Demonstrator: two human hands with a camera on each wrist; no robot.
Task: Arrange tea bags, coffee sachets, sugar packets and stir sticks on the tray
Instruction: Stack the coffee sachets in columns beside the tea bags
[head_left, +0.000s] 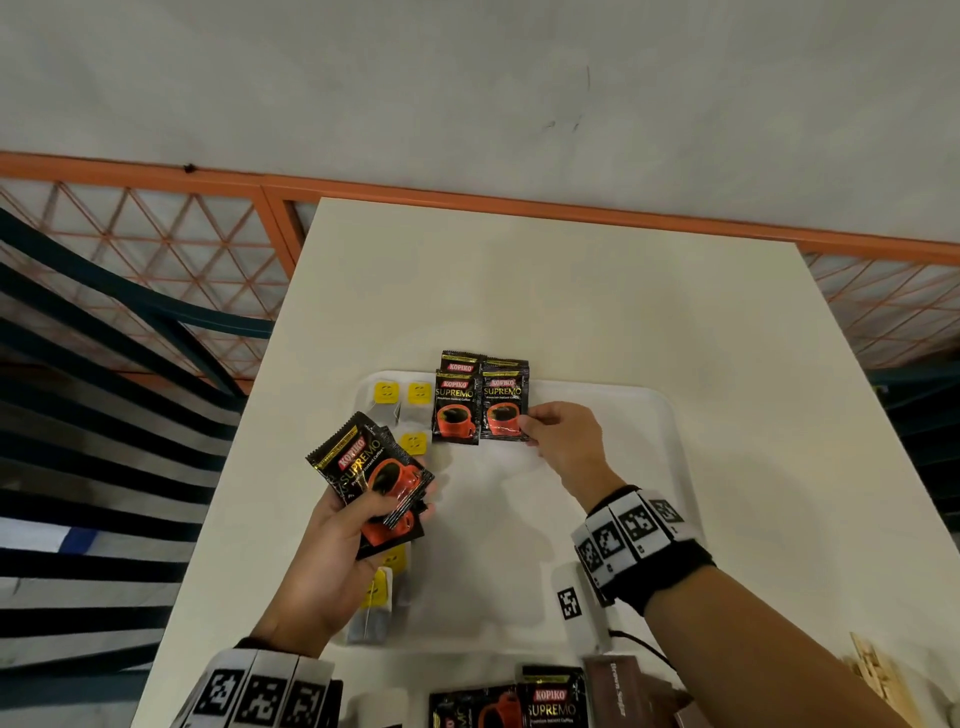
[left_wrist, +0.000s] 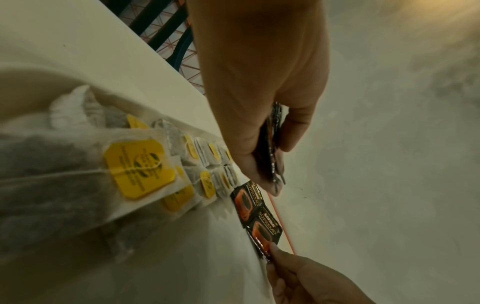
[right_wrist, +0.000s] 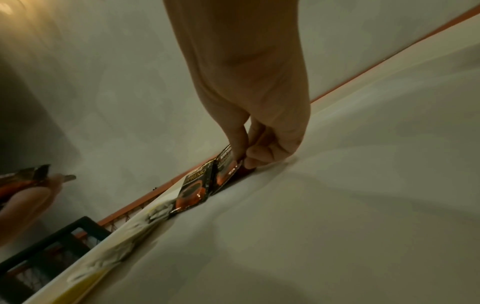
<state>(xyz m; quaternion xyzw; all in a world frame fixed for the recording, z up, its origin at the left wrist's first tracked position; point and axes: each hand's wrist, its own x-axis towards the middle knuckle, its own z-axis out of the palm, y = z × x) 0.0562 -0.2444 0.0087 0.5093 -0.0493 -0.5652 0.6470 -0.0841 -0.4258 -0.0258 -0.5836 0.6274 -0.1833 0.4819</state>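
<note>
A white tray (head_left: 644, 410) lies on the table. Tea bags with yellow tags (head_left: 387, 393) (left_wrist: 137, 168) run along its left side. Black coffee sachets (head_left: 455, 410) lie overlapped at the tray's far edge. My right hand (head_left: 558, 441) pinches the lower right corner of the rightmost coffee sachet (head_left: 503, 410) (right_wrist: 227, 170), which lies on the tray. My left hand (head_left: 337, 551) (left_wrist: 262, 123) grips a small stack of coffee sachets (head_left: 376, 478) above the tray's left side, thumb on top.
More coffee sachets (head_left: 553, 701) and a brown sugar packet (head_left: 621, 686) lie at the table's near edge. Wooden stir sticks (head_left: 878, 675) show at the near right. An orange mesh railing (head_left: 156, 249) and a dark slatted chair (head_left: 78, 415) stand to the left.
</note>
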